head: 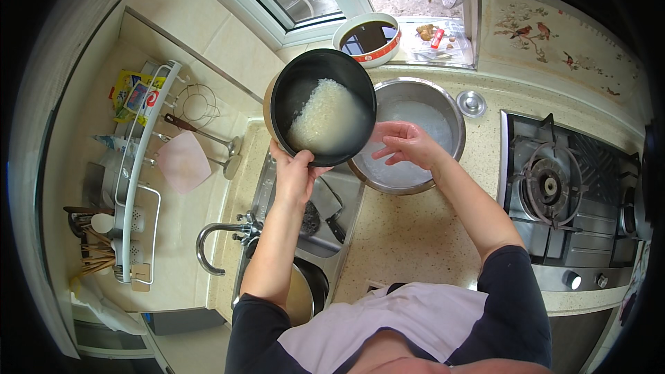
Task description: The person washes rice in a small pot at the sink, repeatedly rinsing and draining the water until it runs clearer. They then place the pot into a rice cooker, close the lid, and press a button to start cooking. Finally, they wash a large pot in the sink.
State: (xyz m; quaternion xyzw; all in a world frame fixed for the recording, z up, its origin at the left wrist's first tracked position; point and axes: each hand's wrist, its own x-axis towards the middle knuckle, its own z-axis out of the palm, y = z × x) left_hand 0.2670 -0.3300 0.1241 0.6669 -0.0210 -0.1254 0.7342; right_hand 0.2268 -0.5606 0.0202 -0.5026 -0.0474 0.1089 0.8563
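My left hand [295, 171] grips the near rim of a tilted pot [286, 83], dark inside and tan outside. White rice grains [319, 119] are heaped in it, with cloudy water towards the right side. Beside the pot's right rim is my right hand [408, 145], wet, fingers spread and curled, with nothing seen in it. Whether its fingertips touch the rim, I cannot tell. Under that hand stands a round stainless steel basin [457, 130] holding cloudy whitish water [415, 114].
A steel sink [327, 244] holds a knife [336, 229] and a dark scrubber [310, 218]; a chrome faucet [208, 241] stands left. A bowl of dark liquid [342, 47] rests by the window. The gas stove [550, 187] is right, a utensil rack [148, 130] left.
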